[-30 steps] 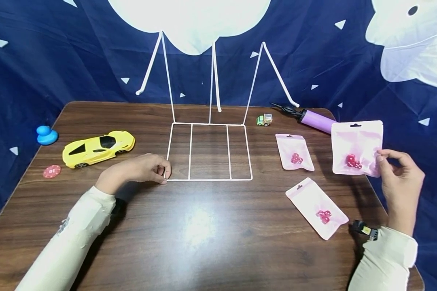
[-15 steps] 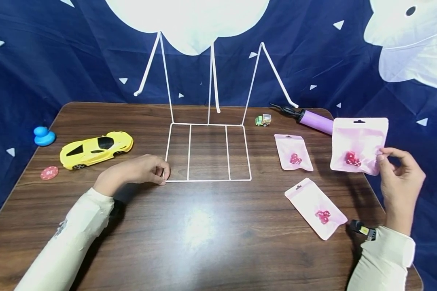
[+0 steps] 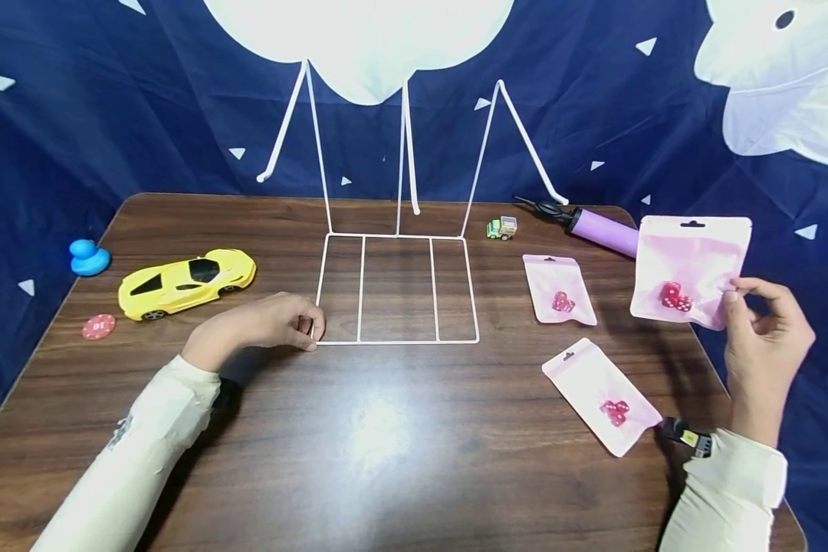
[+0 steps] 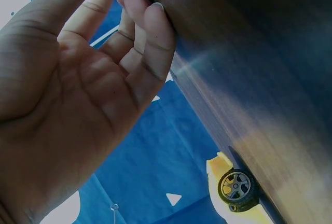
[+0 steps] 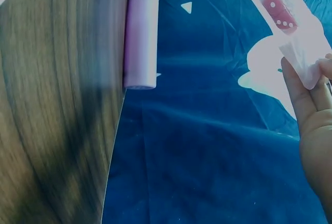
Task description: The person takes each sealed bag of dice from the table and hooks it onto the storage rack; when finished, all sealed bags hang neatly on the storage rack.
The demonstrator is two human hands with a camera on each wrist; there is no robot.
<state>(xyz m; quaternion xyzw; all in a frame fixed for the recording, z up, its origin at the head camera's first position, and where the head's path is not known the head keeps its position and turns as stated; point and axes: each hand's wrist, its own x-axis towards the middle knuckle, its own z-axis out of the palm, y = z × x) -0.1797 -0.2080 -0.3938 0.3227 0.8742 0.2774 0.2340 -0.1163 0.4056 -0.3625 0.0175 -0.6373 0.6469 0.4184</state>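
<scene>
Counting three pink pouches: right hand point(image 3: 766, 337) pinches one pouch point(image 3: 690, 268), two flat.

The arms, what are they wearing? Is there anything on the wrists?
Both arms wear long, cream-white sleeves. The left sleeve looks a bit crinkled, with a faint grey mark on it. By the right sleeve, a small black device with a yellow spot sits at the wrist. The left hand and right hand are bare.

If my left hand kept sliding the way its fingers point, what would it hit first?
Most likely the white wire rack: the left hand has its fingertips already at the rack's front left corner on the table, though actual contact is hard to confirm.
</scene>
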